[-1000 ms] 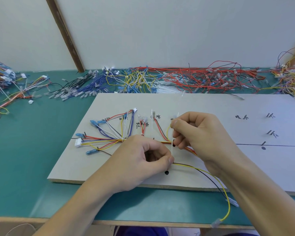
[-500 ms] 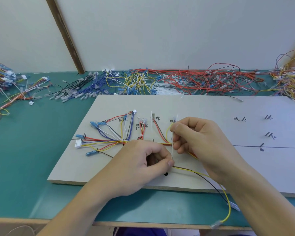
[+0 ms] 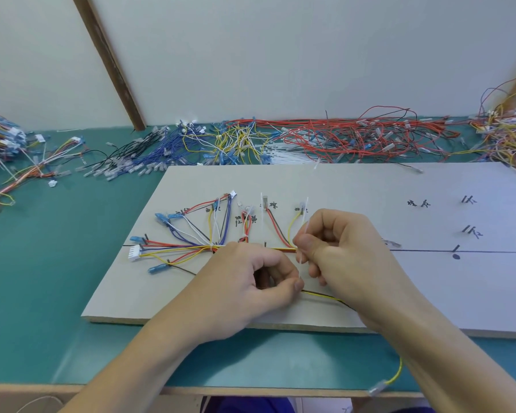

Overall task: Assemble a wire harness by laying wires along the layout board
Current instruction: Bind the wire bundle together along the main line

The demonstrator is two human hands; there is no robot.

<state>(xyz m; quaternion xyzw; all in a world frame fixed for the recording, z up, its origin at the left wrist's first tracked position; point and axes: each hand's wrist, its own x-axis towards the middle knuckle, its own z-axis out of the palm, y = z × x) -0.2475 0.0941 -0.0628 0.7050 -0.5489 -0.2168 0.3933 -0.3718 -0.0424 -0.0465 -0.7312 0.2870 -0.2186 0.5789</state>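
grey layout board [image 3: 370, 189], teal table [image 3: 57, 278]

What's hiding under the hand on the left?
Under the left hand lies the grey layout board. A yellow and black wire pokes out beside its thumb. The wire bundle runs in under its knuckles; the rest is covered.

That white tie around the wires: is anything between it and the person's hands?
Nothing visible. The right hand already pinches the white tie where it crosses the wire bundle on the layout board. The left hand is curled just below it; whether it touches the tie's lower end is unclear.
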